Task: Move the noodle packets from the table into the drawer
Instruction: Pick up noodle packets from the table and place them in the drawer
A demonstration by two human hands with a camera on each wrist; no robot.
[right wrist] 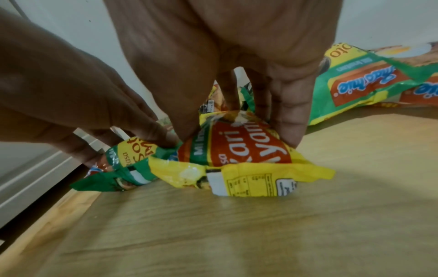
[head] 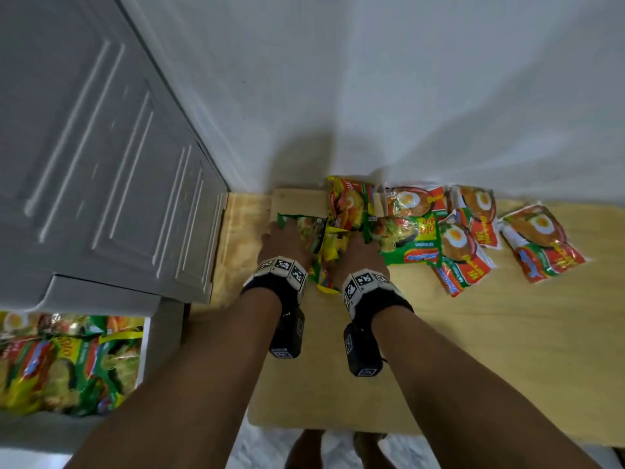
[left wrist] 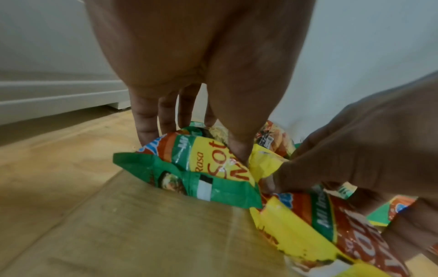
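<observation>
At the back left of the wooden table [head: 473, 350], my left hand [head: 285, 233] grips a green noodle packet [head: 306, 228]. In the left wrist view my left hand [left wrist: 192, 148] has its thumb on one side of the green packet [left wrist: 189, 174] and its fingers on the other. Just to the right, my right hand [head: 355, 245] pinches a yellow noodle packet [head: 329, 257]. In the right wrist view my right hand [right wrist: 239, 138] straddles the yellow packet [right wrist: 239, 155]. The two packets touch. The open drawer [head: 147, 350] at lower left holds several packets.
Several more noodle packets [head: 449, 231] lie along the wall to the right, and one [head: 544, 245] sits apart at the far right. A grey cabinet [head: 101, 164] stands at the left, above the drawer. The white wall [head: 372, 96] runs behind the table.
</observation>
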